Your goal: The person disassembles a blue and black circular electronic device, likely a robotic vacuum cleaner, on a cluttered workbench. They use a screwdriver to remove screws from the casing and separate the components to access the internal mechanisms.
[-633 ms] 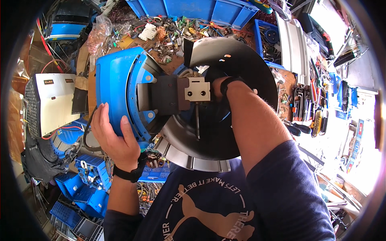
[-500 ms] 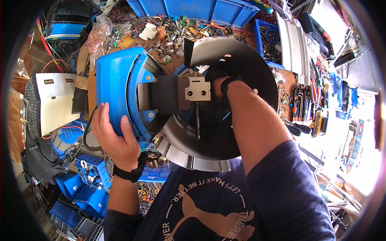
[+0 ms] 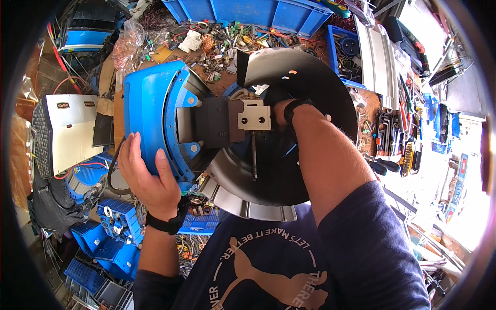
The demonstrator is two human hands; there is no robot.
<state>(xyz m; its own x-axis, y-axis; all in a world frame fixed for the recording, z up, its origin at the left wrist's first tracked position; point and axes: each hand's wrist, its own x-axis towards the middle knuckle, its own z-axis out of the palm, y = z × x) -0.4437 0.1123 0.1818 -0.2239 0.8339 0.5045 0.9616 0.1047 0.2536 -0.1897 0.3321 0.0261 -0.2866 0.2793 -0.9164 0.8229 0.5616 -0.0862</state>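
A machine part with a curved blue housing [image 3: 144, 103] stands tilted in front of me on the bench. My left hand [image 3: 150, 178] grips its lower left corner, fingers along the outer side and thumb on the blue face. A dark bracket [image 3: 213, 121] joins the housing to a pale metal block [image 3: 254, 116] with two dark holes. Behind and to the right of the block is a large round black shell [image 3: 330, 85], hollow inside. My right hand [image 3: 281, 111] reaches into this shell beside the block; its fingers are hidden. A thin metal rod [image 3: 253, 157] hangs below the block.
Loose screws, connectors and wire scraps [image 3: 222, 49] cover the far bench. A blue crate [image 3: 248, 14] stands behind them, and a smaller blue bin [image 3: 346, 49] is at the right. Hex keys and brushes [image 3: 395, 134] lie further right. A white-and-black case [image 3: 72, 129] is at left.
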